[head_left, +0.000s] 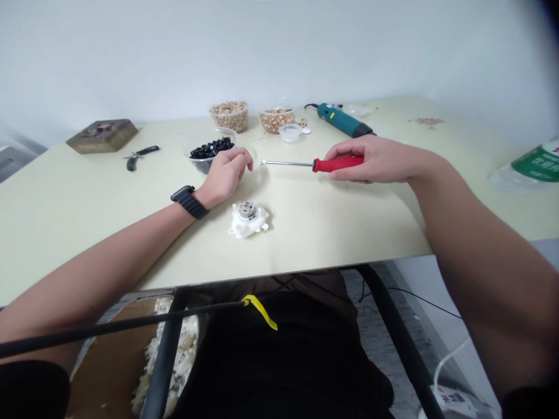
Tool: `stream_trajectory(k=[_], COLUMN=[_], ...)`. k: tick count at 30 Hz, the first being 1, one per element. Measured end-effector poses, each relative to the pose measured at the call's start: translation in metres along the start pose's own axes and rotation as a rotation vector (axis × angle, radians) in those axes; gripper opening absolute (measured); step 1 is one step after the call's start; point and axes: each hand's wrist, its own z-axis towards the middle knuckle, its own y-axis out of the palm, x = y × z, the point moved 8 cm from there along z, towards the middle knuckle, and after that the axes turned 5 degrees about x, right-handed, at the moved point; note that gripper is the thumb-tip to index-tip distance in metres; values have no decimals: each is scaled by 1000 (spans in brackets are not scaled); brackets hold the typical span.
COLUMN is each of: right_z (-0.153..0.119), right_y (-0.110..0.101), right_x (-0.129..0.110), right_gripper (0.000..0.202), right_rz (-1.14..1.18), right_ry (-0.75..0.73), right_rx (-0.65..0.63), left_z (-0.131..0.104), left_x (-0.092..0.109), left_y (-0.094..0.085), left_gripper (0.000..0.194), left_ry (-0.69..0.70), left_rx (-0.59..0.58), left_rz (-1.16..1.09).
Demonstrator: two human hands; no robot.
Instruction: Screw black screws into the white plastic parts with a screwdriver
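My right hand (360, 160) grips the red handle of a screwdriver (338, 164), its metal shaft lying level and pointing left. At the shaft's tip sits a tiny bright piece, too small to name. Opposite the tip, my left hand (227, 174) is closed with the fingertips curled; what they hold, if anything, is hidden. Its back partly covers a clear tub of small black parts (212, 148). Closer to me on the table rests a white plastic part with a round metal motor (248, 219), touched by neither hand.
Behind are two tubs of small tan and brassy pieces (229, 115) (276, 120), a small clear cup (290, 132) and a teal power tool (345, 119). Leftward lie black-handled cutters (138, 157) and a block (102, 135). A bottle (530, 166) stands right; a box of white parts (174, 355) sits below.
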Motion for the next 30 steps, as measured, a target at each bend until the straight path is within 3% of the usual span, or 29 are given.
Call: stream_trajectory(k=[8,20,30], right_z=[1,1,0], right_y=[0,1,0], right_x=[2,3,2], right_gripper=[36,37,39], right_rz=[23,2,8], right_ry=[-1,-1,7], right_rx=[-12,-26,-15], left_z=[-6,-5,-4], left_x=[4,10,9], left_y=[14,11,8], left_gripper=[25,25,21], left_ry=[82,247,266], left_rx=[-172,-115,-73], left_rz=[124,232,255])
